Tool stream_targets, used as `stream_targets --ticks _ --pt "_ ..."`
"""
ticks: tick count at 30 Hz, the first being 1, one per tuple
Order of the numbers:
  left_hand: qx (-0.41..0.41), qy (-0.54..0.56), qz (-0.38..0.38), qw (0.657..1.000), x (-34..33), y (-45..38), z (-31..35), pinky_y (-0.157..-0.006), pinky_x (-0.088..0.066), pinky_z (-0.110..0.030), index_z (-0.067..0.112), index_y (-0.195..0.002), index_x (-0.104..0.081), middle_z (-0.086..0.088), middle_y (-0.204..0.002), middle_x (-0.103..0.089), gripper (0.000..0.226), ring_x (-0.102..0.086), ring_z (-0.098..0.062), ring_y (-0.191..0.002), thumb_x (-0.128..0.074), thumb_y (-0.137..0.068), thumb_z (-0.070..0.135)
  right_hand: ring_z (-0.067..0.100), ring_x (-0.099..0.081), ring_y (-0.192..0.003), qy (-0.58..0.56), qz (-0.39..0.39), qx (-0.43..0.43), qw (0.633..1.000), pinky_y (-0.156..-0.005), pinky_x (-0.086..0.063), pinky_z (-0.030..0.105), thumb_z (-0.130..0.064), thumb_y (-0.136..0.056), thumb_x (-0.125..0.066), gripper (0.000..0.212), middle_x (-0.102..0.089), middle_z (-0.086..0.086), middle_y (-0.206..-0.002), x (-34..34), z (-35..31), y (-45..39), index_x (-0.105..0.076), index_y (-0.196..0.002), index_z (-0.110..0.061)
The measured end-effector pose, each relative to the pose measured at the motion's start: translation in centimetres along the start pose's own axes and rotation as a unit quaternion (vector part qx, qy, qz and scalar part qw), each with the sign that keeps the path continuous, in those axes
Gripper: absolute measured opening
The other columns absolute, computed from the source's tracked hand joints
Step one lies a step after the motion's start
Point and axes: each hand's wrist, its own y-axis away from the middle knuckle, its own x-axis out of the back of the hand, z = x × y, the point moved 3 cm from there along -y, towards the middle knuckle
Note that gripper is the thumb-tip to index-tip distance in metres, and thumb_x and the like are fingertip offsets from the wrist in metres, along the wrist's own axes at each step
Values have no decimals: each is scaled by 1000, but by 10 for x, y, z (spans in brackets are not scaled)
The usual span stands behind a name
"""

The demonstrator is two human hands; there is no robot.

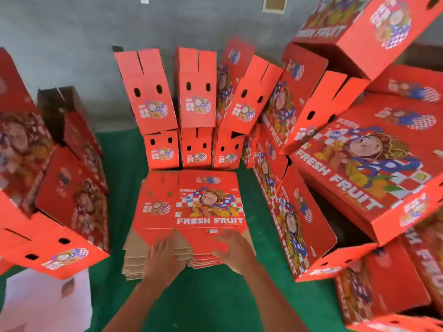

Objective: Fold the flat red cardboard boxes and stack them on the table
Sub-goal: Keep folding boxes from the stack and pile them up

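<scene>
A pile of flat red "FRESH FRUIT" cardboard boxes (189, 207) lies on the green table surface (215, 300) right in front of me. My left hand (165, 256) rests with spread fingers on the near edge of the top flat box, over its brown flaps. My right hand (233, 249) reaches onto the same near edge, fingers extended and blurred. Folded red boxes (196, 106) stand stacked in two rows behind the pile.
More folded red boxes are heaped at the left (69, 202) and piled high at the right (364, 164), some tilted. A white sheet or box (45, 305) sits at the lower left. Grey concrete floor (72, 32) lies beyond the table.
</scene>
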Motion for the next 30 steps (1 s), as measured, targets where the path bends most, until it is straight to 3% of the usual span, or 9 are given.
stream_targets --ticks 5,9,13,20,23,25,27,28,30 --pt "36 -50 3 998 -13 -19 -22 -129 -10 -55 17 -165 0 -9 -174 -2 85 4 -33 -160 -54 -102 33 24 -11 -159 104 -24 25 994 -127 -12 44 -51 -97 -64 68 -12 0 -173 -34 12 -22 -37 -157 -37" --pt "25 -27 14 999 -5 -26 -31 -127 -20 -47 16 -166 -1 -6 -174 3 99 -6 -28 -160 -68 -97 42 24 -1 -160 134 -17 25 991 -129 -13 48 -57 -96 -62 75 -9 -1 -173 -46 19 -29 -30 -160 -35" --pt "13 -32 21 999 -10 -20 -32 -126 -21 -40 14 -166 3 -5 -174 8 95 -6 -25 -160 -60 -102 45 25 0 -160 159 -22 35 986 -128 -15 51 -60 -98 -56 73 -10 -2 -173 -48 23 -28 -29 -161 -34" --pt "-64 -212 41 974 -29 13 -27 -131 -6 -45 -2 -163 -12 -27 -169 -9 62 -8 -39 -159 -38 -108 11 24 -7 -160 234 -17 50 971 -127 -24 45 -56 -101 -53 71 -20 -2 -171 -48 23 -5 -26 -162 -28" --pt "-91 -262 44 960 -20 40 -26 -128 -21 -46 -8 -158 -25 -30 -163 -29 59 -27 -41 -154 -42 -103 6 25 -16 -159 263 -16 64 963 -126 -26 43 -55 -100 -55 72 -27 -1 -168 -51 21 23 -28 -161 -26" --pt "-104 -260 51 958 -1 64 -14 -106 -54 -39 -10 -130 -64 -28 -128 -67 54 -66 -37 -122 -76 -79 2 28 -34 -152 273 -6 86 958 -122 -34 45 -56 -96 -61 74 -40 3 -162 -51 18 51 -37 -158 -23" --pt "-115 -237 89 961 26 88 -4 -63 -62 -29 3 -86 -75 -12 -77 -74 51 -76 -27 -69 -93 -39 -6 31 -57 -135 261 51 122 956 -109 -50 46 -57 -88 -72 70 -58 7 -147 -46 14 78 -57 -145 -19" --pt "-111 -222 103 963 40 101 0 -54 -58 -28 7 -84 -72 -7 -70 -70 52 -72 -24 -60 -92 -38 -8 31 -64 -127 246 87 140 955 -103 -55 46 -56 -88 -73 65 -64 8 -140 -41 12 91 -63 -138 -17" --pt "-66 -147 100 982 69 126 8 -67 -57 -35 11 -117 -65 -6 -94 -72 48 -74 -27 -78 -76 -72 -4 31 -65 -126 210 153 157 953 -102 -56 48 -59 -94 -62 64 -64 10 -141 -26 7 112 -64 -138 -13"
